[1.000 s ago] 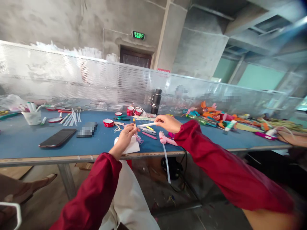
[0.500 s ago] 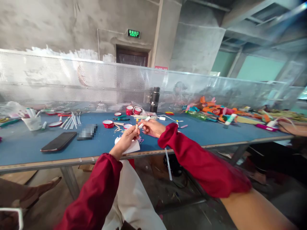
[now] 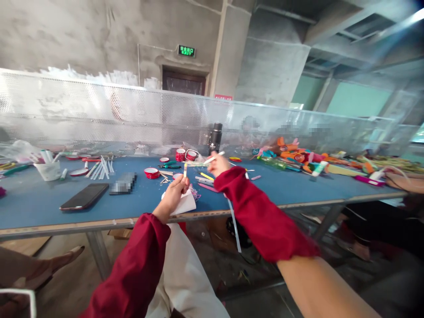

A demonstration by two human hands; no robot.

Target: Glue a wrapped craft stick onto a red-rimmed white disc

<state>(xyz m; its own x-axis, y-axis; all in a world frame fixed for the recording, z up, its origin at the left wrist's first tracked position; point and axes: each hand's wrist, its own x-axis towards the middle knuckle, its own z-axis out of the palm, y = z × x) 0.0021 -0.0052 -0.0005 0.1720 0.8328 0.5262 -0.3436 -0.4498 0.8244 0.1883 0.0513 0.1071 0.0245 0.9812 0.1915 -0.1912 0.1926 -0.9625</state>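
Observation:
My left hand (image 3: 177, 191) is closed around a short, flat pale stick (image 3: 185, 170) with a yellow band near its upper end, held upright above the table. Farther out and to the right, my right hand (image 3: 218, 165) pinches a slim white pen-like stick (image 3: 213, 157), which lies tilted across the fingers. Below the left hand is a white sheet or cloth (image 3: 185, 204) with pink and purple shreds beside it. Between the two hands, several slim coloured pens (image 3: 208, 187) rest on the blue tabletop.
A dark phone (image 3: 84, 197), a white cup of pens (image 3: 48, 170) and white sticks (image 3: 99, 168) are on the left. Red-patterned tape rolls (image 3: 151, 173) and green-handled pliers (image 3: 170, 164) sit mid-table. A black thermos (image 3: 215, 138) stands behind; colourful pieces (image 3: 294, 152) pile up right.
My right hand has moved away from the left hand, outward and right, uncovering the pens on the table. The left hand keeps its stick, now more upright and plainly visible.

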